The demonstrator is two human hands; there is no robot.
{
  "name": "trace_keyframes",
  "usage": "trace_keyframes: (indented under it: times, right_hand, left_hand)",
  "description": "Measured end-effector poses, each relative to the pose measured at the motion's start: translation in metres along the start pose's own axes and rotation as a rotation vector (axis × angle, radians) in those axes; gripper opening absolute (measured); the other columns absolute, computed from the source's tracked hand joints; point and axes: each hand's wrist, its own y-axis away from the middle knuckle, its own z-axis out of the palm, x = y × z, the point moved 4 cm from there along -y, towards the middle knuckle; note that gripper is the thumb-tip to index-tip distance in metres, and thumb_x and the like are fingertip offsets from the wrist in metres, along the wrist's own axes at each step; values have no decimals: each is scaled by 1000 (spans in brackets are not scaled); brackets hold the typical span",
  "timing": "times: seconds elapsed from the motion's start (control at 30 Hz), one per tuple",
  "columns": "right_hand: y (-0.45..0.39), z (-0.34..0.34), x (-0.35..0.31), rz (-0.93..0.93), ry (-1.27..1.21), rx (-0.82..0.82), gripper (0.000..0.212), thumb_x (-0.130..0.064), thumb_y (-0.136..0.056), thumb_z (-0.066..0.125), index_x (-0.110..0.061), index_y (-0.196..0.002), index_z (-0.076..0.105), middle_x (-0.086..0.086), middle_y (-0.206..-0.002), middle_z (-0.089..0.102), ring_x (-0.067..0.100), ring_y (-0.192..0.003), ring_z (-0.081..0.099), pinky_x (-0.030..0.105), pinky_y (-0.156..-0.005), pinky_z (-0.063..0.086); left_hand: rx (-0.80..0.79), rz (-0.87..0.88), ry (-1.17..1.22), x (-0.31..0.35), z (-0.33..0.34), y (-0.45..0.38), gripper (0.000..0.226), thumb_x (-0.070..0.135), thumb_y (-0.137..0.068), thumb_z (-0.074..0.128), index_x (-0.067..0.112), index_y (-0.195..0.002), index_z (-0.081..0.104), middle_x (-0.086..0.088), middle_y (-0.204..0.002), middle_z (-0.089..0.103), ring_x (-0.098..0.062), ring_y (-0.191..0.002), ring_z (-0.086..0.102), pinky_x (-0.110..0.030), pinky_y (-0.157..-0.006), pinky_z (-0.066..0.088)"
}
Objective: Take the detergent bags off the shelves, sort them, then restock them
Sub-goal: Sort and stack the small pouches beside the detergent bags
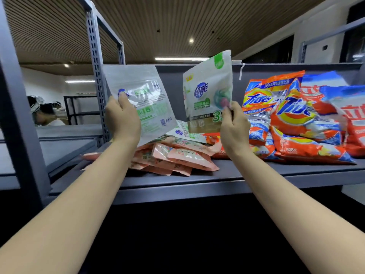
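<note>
Left hand [122, 117]: fingers are gripping a white-green pouch [138, 99], back side showing, above the shelf [217, 180].
Right hand [234, 125]: fingers are pinching the second white-green pouch [207, 89] upright by its lower right edge.
Shelf: pink pouches [177, 157] are lying beneath both hands; orange Tide bags [292, 123] are piling up at right.

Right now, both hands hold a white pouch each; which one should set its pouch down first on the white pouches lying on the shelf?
Left, probably. The left hand holds its white pouch almost directly above the flat white pouches atop the pink packs. The right hand holds its pouch nearer the Tide bags.
</note>
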Motion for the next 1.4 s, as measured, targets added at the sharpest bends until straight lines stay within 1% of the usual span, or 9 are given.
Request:
trace_keyframes:
  times: [0.27,0.4,0.6,0.7,0.87,0.97,1.07,1.2,1.4]
  right_hand:
    - [60,-47,-11,-56,-115,158,25,-17,-93,44,-27,-70,40,-13,-62,41,-2,-58,38,19,-60,33]
    - [101,-66,-3,-54,-158,191,29,-13,-89,46,-29,-66,36,-17,-55,42,-5,-55,37,15,-57,30]
    - [158,-68,26,44,-118,46,33,-12,-85,48,-31,-61,38,-18,-51,44,-2,-52,38,15,-53,29]
    - [183,-62,46,74,-58,-29,28,-19,-85,48,-29,-61,40,-15,-53,45,1,-51,39,20,-52,31]
    - [208,-46,81,75,112,-189,17,-34,-89,40,-28,-73,43,-5,-55,47,12,-50,44,37,-50,39]
    - [219,-39,94,39,185,-279,15,-26,-91,40,-34,-78,38,-7,-57,49,14,-55,50,27,-50,38]
    - [233,-31,107,23,294,-421,13,-27,-90,37,-38,-83,38,-8,-58,50,7,-52,50,21,-48,33]
    - [249,-22,144,153,439,-554,28,-24,-97,38,-12,-116,55,17,-81,67,39,-73,63,35,-58,45]
    - [251,11,176,420,543,-659,19,-27,-99,36,-18,-114,45,13,-96,64,37,-84,64,43,-73,54]
  left_hand:
    - [218,-112,214,-8,-70,77,26,20,-99,41,20,-73,45,11,-73,51,13,-48,48,-7,-47,32]
    - [274,-165,246,-32,-103,112,22,18,-99,41,27,-79,44,16,-82,51,18,-59,50,-5,-61,37]
    - [322,-233,162,-82,-141,152,16,14,-92,47,3,-85,57,6,-74,61,1,-60,58,-24,-65,41]
    - [284,-316,38,-110,-150,179,32,14,-90,46,12,-61,33,7,-59,33,1,-47,33,-29,-61,27]
    - [274,-369,-151,-143,-157,206,23,18,-97,41,6,-77,44,-3,-72,51,-17,-67,43,-28,-66,31]
    - [222,-397,-272,-156,-157,218,33,20,-101,34,11,-69,35,-2,-67,45,-19,-62,42,-29,-64,25]
    - [166,-454,-401,-181,-160,231,30,22,-103,30,2,-84,43,-17,-86,56,-33,-85,49,-34,-71,28]
    - [126,-593,-533,-214,-160,239,33,22,-103,26,-3,-103,47,-28,-109,58,-41,-100,51,-40,-79,33]
    - [-26,-718,-526,-261,-139,212,33,7,-99,37,1,-129,49,-24,-127,54,-39,-116,51,-38,-92,41]
